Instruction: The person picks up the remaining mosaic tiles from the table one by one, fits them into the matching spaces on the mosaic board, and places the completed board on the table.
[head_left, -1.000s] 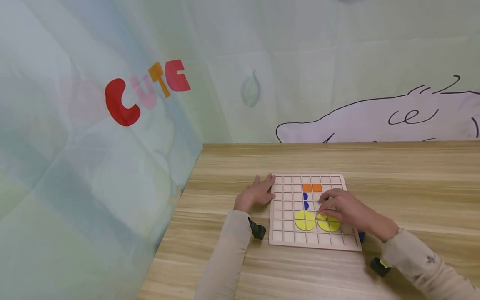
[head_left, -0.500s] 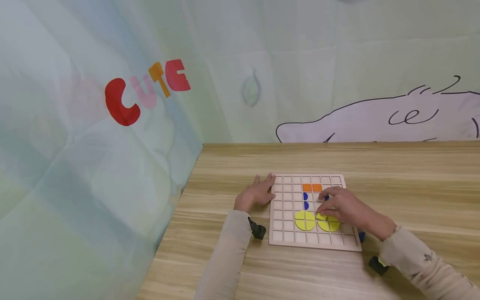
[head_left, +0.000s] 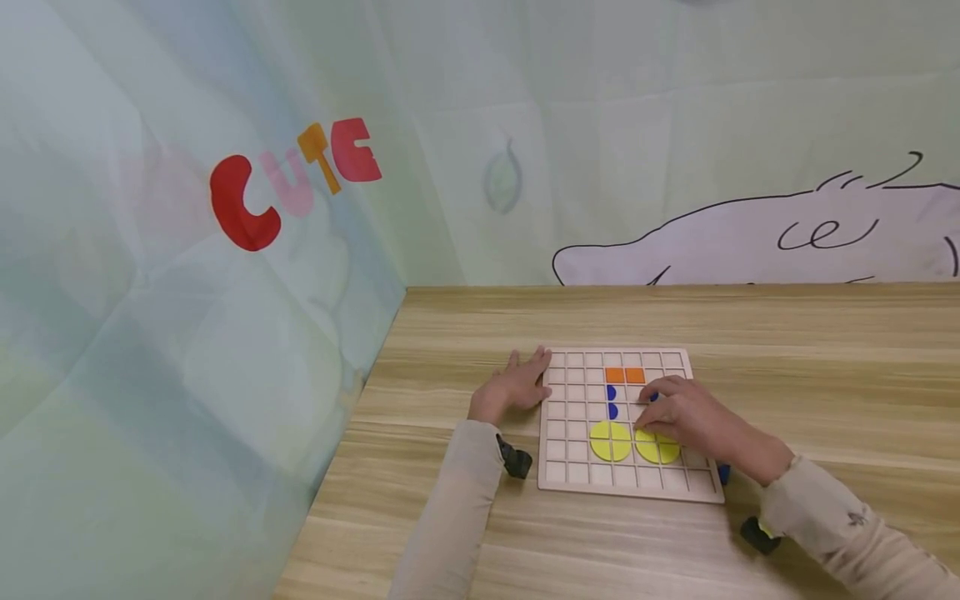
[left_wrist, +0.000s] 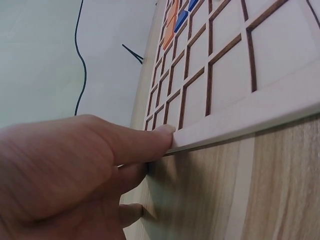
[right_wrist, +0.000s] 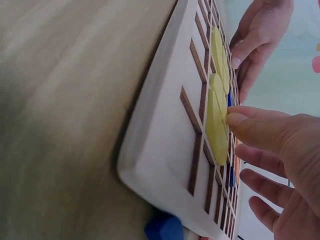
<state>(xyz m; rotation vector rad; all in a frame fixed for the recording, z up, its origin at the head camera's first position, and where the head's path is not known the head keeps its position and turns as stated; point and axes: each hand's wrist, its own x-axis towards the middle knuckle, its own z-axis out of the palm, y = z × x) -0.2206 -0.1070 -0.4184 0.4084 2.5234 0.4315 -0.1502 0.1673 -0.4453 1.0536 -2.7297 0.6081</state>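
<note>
A wooden grid board [head_left: 570,417] lies on the table. It holds two orange squares [head_left: 624,376], two small blue half-rounds [head_left: 612,401] and two yellow circles [head_left: 610,441]. My left hand [head_left: 517,387] lies flat at the board's left edge, its straight fingers [left_wrist: 150,142] pressing the rim [left_wrist: 240,117]. My right hand [head_left: 686,417] hovers over the right yellow circle [head_left: 658,451]. Its thumb tip [right_wrist: 235,120] touches that yellow piece [right_wrist: 216,125], and its fingers are spread loosely above the grid. A small blue piece [head_left: 654,397] shows beside the index finger.
Another blue piece [right_wrist: 164,227] lies on the table beside the board's near right corner [head_left: 722,473]. Printed fabric walls close the left and back. The wooden tabletop [head_left: 825,350] stretches to the right and behind the board.
My right hand has shifted slightly over the right yellow circle, and a small blue piece now shows at its fingers. My left hand has not moved.
</note>
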